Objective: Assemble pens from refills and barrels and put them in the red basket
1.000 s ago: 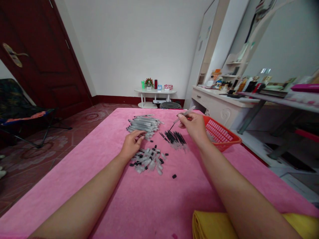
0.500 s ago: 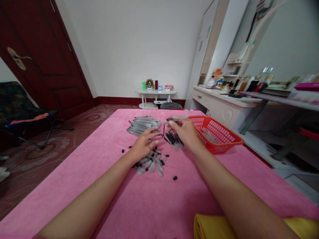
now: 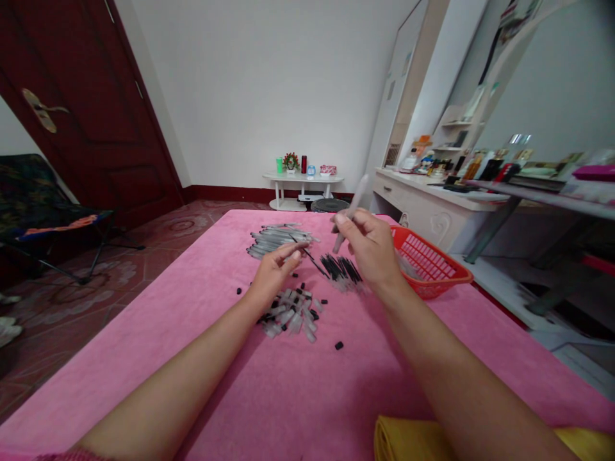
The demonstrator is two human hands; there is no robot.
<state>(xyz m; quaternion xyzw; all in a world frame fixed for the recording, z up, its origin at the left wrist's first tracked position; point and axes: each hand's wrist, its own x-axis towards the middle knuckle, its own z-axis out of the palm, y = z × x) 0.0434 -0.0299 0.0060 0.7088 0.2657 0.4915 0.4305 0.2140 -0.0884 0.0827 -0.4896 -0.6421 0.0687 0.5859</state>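
Note:
My right hand [image 3: 372, 246] is closed around a translucent pen barrel [image 3: 354, 200], held tilted upright above the table. My left hand [image 3: 276, 269] pinches a thin black pen refill [image 3: 314, 261], which slants down to the right toward a bundle of refills [image 3: 343, 272] with black upper parts and clear lower ends. Just beyond my left hand lies a stack of grey translucent pen barrels [image 3: 271, 241]. A heap of clear pen caps [image 3: 293, 314], mixed with small black plugs, sits nearer to me.
A red plastic basket [image 3: 439, 276] with clear pieces inside stands right of my right hand, partly hidden. Loose black plugs, one of them [image 3: 339, 346] at front, lie on the pink cloth [image 3: 269, 390]. A folded yellow cloth [image 3: 408, 438] lies under my right forearm.
My right hand has swung the pen barrel from nearly level to steeply upright and moved slightly right. My left hand has drawn back a little left, with the refill now slanting from its fingers.

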